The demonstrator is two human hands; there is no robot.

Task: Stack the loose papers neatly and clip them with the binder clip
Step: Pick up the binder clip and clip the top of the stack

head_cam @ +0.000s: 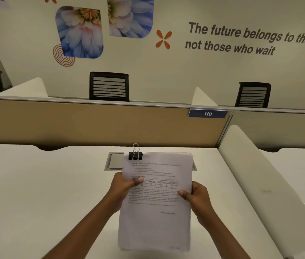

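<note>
A stack of white printed papers (157, 217) is held up above the white desk (45, 193), tilted toward me. A black binder clip (135, 155) with silver wire handles grips the stack's top left corner. My left hand (123, 186) holds the stack's left edge, thumb on the front page. My right hand (196, 197) holds the right edge the same way, thumb on the text. The sheets' edges look lined up, with a slight fan at the top right corner.
A grey cable hatch (113, 162) is set into the desk behind the papers. A tan partition (91, 124) with a "110" tag closes the desk's far side. A white divider (260, 176) bounds the right. Black chairs stand beyond.
</note>
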